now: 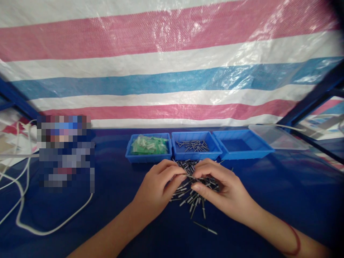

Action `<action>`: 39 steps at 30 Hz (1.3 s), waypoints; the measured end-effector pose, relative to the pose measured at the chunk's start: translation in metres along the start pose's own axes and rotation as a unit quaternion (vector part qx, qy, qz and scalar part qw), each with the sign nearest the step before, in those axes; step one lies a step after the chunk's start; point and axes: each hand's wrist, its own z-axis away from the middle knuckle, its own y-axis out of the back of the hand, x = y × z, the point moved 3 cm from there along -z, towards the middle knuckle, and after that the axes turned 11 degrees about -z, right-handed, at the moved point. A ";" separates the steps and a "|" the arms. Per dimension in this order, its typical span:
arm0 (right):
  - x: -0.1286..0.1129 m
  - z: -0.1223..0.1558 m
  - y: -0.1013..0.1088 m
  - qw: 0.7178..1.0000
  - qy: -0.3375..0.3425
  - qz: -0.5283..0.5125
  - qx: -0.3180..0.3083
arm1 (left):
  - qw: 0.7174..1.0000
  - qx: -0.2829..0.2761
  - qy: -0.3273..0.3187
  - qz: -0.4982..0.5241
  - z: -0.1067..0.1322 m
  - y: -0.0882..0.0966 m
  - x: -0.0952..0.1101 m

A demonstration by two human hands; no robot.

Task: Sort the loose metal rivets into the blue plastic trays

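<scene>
Several blind rivets [192, 200] lie in a loose pile on the blue table, partly hidden under both hands. My left hand [163, 181] is closed, its thumb and forefinger pinching a thin blind rivet [189, 176] just above the pile. The rivet points toward my right hand [219, 182], whose curled forefinger is close to its end. A gap shows between my right thumb and forefinger; whether a finger touches the rivet I cannot tell. A single rivet [205, 228] lies apart, nearer to me.
Behind the pile stand a blue bin [149, 158] with green plastic packets, a middle bin [197, 156] with some rivets, and a right bin [245, 154]. A clear plastic sheet [279, 138] lies behind. White cables [51, 233] run at left, beside a blurred-out area. A striped tarp [166, 84] hangs behind.
</scene>
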 end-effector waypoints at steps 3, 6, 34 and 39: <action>-0.005 0.000 0.000 0.999 0.019 0.025 -0.006 | 0.999 -0.033 0.006 0.025 -0.001 -0.002 0.002; -0.009 -0.002 0.000 0.997 0.048 0.056 -0.012 | 0.998 -0.050 0.009 0.030 -0.001 -0.007 0.004; 0.024 -0.015 -0.017 0.930 0.053 0.290 -0.221 | 0.954 -0.125 0.053 -0.266 0.004 -0.015 -0.018; 0.027 -0.016 -0.016 0.931 0.023 0.288 -0.225 | 0.951 -0.137 0.054 -0.271 0.005 -0.013 -0.017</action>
